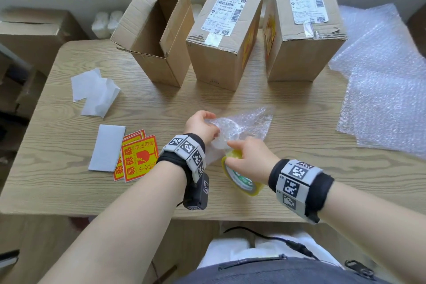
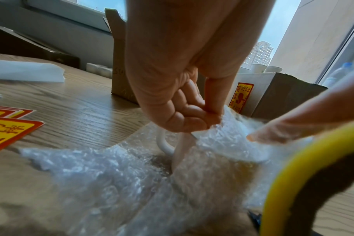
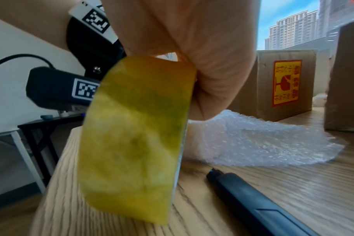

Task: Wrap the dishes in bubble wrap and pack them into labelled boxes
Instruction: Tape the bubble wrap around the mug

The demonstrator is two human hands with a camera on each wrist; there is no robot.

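A white cup [image 2: 163,143], handle showing, lies half rolled in a sheet of bubble wrap [image 1: 246,122] at the middle of the table's front. My left hand [image 1: 205,123] pinches the wrap's edge [image 2: 222,121] over the cup between thumb and curled fingers. My right hand [image 1: 242,154] grips a yellow tape roll [image 1: 242,180] just right of the cup, its fingers through the core, and its index fingertip [image 2: 259,135] touches the wrap. In the right wrist view the tape roll [image 3: 135,135] fills the front, with the wrap [image 3: 263,140] behind it. Most of the cup is hidden.
An open cardboard box [image 1: 156,37] and two taped, labelled boxes [image 1: 226,34] [image 1: 304,25] stand along the back. Spare bubble wrap sheets [image 1: 382,90] lie at right. Red-yellow fragile stickers [image 1: 138,157] and white backing papers [image 1: 94,92] lie at left. A dark utility knife [image 3: 253,201] lies by the tape.
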